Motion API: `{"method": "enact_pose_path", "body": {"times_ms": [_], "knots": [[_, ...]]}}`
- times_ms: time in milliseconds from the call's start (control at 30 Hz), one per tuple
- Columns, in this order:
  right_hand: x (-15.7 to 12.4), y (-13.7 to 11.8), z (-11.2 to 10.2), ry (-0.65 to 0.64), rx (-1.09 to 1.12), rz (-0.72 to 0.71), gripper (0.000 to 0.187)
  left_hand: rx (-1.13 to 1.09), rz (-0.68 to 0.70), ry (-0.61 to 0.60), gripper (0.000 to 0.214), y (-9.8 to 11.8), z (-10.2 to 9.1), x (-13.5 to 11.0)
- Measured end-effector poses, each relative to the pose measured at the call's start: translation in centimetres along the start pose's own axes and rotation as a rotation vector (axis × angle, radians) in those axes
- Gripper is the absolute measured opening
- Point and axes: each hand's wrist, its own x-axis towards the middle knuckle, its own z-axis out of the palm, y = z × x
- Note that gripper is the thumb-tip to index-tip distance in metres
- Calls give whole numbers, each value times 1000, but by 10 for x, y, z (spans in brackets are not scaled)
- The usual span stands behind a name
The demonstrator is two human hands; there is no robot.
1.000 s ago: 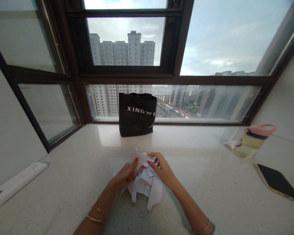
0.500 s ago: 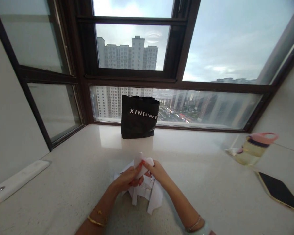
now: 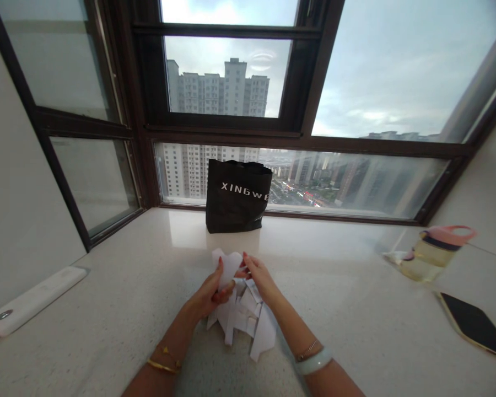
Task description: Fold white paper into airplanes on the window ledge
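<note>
My left hand (image 3: 210,289) grips a piece of white paper (image 3: 230,268), thumb in front and fingers behind it. The paper stands up above the hand, and its top edge looks rounded. At its right edge, my right hand (image 3: 261,277) has its thumb and fingers pinched together; part of the grip is too small to see clearly. Beneath both hands lies a loose pile of white paper scraps (image 3: 264,333), with strips and corners pointing several ways. The hands partly cover the pile.
A black bag (image 3: 237,204) stands behind the hands by the window. To the right are a bottle with a pink lid (image 3: 432,256) and a dark-screened tablet or phone (image 3: 475,322). On the left lies a long white device (image 3: 37,300). All rest on a pale speckled countertop (image 3: 119,309).
My hands have moved slightly apart. The paper in my left hand now shows more of its face, and my right hand has shifted to its right edge.
</note>
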Motion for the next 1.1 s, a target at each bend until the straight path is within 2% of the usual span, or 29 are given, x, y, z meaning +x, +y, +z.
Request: {"method": "enact_pose_path", "body": {"times_ms": [67,133,233,300,467,633,700,767,900,1000,1100], "knots": [[2,5,-4,57,-353,-173,40,-80,112,112,70,6,-11,2],[-2,11,-5,-36,-705,-295,32,-129,197,203,70,11,-21,2],[-12,16,-3,-200,-1068,-331,21,-158,257,274,69,13,-31,2],[-16,16,-3,-169,-1151,-346,15,-170,262,280,70,12,-33,3],[-18,5,-16,148,-1014,-506,21,-167,267,296,69,13,-33,2],[-28,0,-32,292,-768,-587,27,-115,244,309,67,13,-31,1],[-30,0,-34,269,-631,-588,29,-77,196,288,67,9,-28,2],[-31,1,-34,187,-484,-561,29,-56,131,263,65,3,-24,4],[-31,1,-30,10,-203,-420,25,-95,-4,213,61,-6,-15,8],[-32,1,-26,-10,-37,-288,25,-139,-111,170,63,-6,-8,7],[-33,-3,-21,29,63,-167,28,-162,-198,100,64,-3,-3,5]]}}
